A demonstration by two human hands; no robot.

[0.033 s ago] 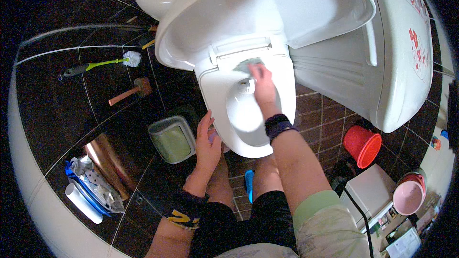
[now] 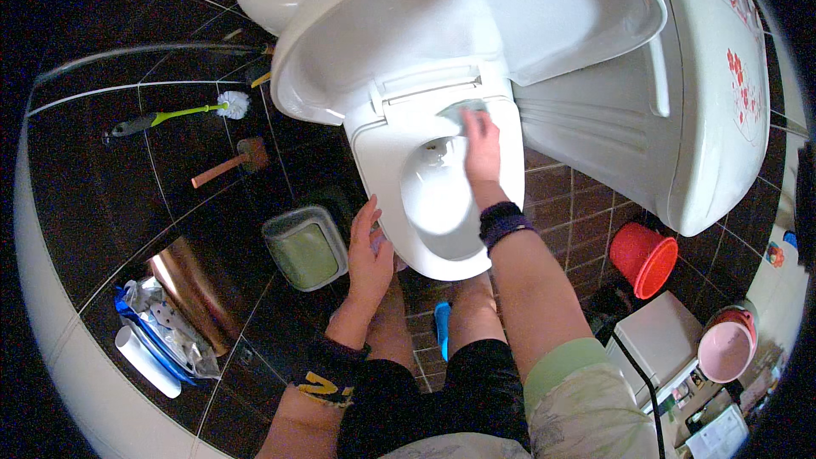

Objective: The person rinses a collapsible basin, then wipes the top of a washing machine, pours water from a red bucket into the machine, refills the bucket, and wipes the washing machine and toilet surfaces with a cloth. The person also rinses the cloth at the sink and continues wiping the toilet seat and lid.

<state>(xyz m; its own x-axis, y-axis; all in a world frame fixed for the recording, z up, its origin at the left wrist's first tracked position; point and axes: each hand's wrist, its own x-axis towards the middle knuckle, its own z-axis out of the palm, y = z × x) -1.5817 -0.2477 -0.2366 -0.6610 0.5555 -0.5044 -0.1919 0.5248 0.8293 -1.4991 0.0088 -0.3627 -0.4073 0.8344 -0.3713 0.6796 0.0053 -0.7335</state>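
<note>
A white toilet bowl [image 2: 387, 178] stands before me with its lid [image 2: 382, 25] raised. My right hand [image 2: 482, 146] presses a greyish-green cloth [image 2: 459, 112] against the flat rear part of the rim, just in front of the hinge. The fingertips are slightly blurred and lie over the cloth, hiding part of it. At the bowl's left front edge is my left hand [image 2: 367, 251], fingers stretched upward and a little apart, close to or touching the rim. I see nothing held in it.
On the left wall hang a toilet brush [image 2: 195, 110] and a wooden-handled brush [image 2: 242, 160]. A grey-rimmed bin [image 2: 336, 229] stands left of the bowl. To the right are a large white appliance [image 2: 714, 102], a red bucket [image 2: 642, 255] and a pink basin [image 2: 724, 350].
My right hand has slid to the right along the back of the rim, taking the cloth with it. My left hand stays where it was.
</note>
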